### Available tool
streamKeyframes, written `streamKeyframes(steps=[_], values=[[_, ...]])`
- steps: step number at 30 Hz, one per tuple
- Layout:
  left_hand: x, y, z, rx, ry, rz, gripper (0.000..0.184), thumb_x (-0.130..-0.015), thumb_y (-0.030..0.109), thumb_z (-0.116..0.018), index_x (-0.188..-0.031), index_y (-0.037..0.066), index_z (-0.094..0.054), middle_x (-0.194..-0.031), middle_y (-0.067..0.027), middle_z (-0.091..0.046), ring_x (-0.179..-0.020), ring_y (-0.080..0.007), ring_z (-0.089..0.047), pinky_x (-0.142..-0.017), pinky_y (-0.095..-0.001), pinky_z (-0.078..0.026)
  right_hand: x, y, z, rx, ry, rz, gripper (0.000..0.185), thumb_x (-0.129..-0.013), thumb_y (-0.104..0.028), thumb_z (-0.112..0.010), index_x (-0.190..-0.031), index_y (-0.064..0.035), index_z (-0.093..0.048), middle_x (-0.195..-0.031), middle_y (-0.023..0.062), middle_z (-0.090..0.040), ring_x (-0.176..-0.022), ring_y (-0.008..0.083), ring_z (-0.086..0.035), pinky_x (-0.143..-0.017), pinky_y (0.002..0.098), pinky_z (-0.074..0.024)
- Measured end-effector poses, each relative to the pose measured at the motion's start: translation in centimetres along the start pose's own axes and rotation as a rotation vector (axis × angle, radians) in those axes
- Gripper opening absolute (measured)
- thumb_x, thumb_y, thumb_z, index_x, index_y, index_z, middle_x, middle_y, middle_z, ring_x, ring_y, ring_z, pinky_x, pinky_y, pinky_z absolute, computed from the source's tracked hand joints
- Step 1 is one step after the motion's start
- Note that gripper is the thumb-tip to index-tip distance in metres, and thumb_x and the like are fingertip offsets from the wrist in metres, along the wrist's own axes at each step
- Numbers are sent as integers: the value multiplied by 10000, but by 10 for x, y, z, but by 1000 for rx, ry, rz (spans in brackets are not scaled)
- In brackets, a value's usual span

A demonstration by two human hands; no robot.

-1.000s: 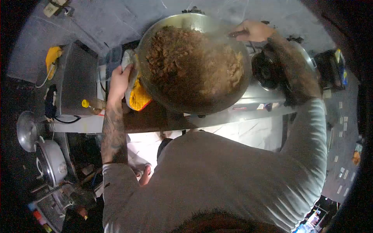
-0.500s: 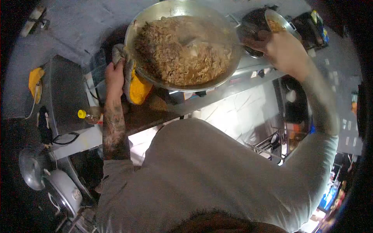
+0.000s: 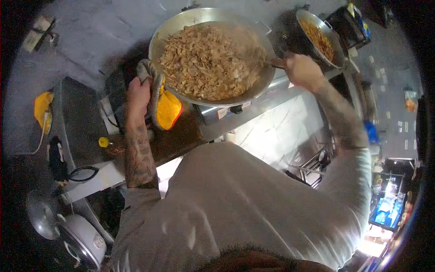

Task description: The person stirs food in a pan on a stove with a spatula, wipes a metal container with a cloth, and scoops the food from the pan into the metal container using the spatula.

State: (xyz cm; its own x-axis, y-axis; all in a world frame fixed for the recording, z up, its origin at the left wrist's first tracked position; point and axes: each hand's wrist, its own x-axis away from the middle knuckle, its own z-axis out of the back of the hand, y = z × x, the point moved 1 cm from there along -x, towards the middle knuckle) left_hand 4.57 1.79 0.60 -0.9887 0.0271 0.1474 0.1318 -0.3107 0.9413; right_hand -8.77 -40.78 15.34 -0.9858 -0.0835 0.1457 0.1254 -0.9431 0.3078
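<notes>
At upper right, a spatula handle (image 3: 278, 63) is gripped by the curled right hand (image 3: 302, 72); at centre-left, cloth (image 3: 146, 71) is pinched by the left hand (image 3: 138, 96).

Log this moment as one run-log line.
left hand: grips oven mitt at rim of wide pan | right hand: holds utensil in food | right: second pan, part-filled | left: yellow-capped bottle

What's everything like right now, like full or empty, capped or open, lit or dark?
Big round silver metal pan: filled with chopped brown food.
Yellow-and-grey cloth mitt: bunched in the left hand.
Brown-handled stirring tool: held in the right hand.
Smaller silver metal pan: holding food.
Yellow-topped clear bottle: capped.
Blue rectangular screen: lit.
</notes>
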Motion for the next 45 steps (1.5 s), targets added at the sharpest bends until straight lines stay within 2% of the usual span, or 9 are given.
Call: streamKeyframes(steps=[3,4,8,13,16,25,34,38,45], values=[[-12,-19,1,60,-45,43,270,-926,193,-563,-1082,-26,-592,-970,-122,-657,-869,-203,-596,-770,-348,-448,-14,-5,-40,-200,36,-40,264,-800,-103,-576,-1041,-47,-669,-754,219,-634,-704,377,-645,-652,460,-523],[-12,-15,2,61,-27,41,270,-926,193,-563,-1082,-26,-592,-970,-122,-657,-869,-203,-596,-770,-348,-448,-28,3,-81,-222,100,-21,185,-728,-130,-624,-801,40,-611,-763,240,-628,-742,405,-638,-712,469,-529],[1,3,2,20,-25,29,272,-928,205,-563,-1070,-25,-590,-941,-118,-649,-831,-196,-587,-747,-345,-447,-61,6,-114,-521,259,70,245,-721,-139,-636,-905,22,-627,-831,238,-639,-813,429,-629,-779,465,-517],[3,5,2,-120,30,-22,287,-928,223,-563,-1057,-31,-591,-941,-123,-647,-820,-197,-585,-741,-354,-447,-88,-10,-26,-762,20,158,401,-740,-114,-607,-1126,-6,-602,-960,231,-649,-912,427,-620,-832,454,-499],[6,10,-1,-6,35,-1,299,-924,230,-565,-1060,-36,-587,-929,-131,-643,-826,-199,-583,-746,-361,-443,-106,-14,-7,-792,141,401,438,-778,-46,-663,-1209,-24,-591,-1096,158,-666,-980,273,-643,-861,355,-488],[21,24,-10,-59,173,19,344,-918,242,-568,-1121,-36,-564,-985,-130,-629,-889,-225,-579,-776,-375,-438,-64,-36,87,128,127,369,218,-730,-74,-633,-944,-30,-641,-851,170,-666,-874,363,-655,-734,431,-555],[8,2,-5,105,51,21,297,-937,211,-516,-1134,-7,-561,-997,-119,-632,-879,-223,-588,-763,-376,-438,6,17,89,360,-131,102,465,-822,-113,-508,-1231,-315,-594,-853,91,-636,-771,270,-645,-684,383,-547],[2,-4,-3,-1,84,20,312,-935,207,-517,-1140,-23,-565,-1006,-120,-641,-887,-221,-598,-770,-367,-442,30,51,70,61,78,-13,226,-836,-202,-522,-811,-38,-675,-745,182,-663,-722,394,-658,-693,465,-549],[7,9,-3,-25,89,-51,297,-931,189,-526,-1129,-25,-578,-1007,-125,-647,-890,-233,-607,-774,-358,-447,1,94,-22,11,39,54,265,-731,-136,-557,-961,-45,-652,-908,239,-631,-849,401,-636,-785,460,-528]])
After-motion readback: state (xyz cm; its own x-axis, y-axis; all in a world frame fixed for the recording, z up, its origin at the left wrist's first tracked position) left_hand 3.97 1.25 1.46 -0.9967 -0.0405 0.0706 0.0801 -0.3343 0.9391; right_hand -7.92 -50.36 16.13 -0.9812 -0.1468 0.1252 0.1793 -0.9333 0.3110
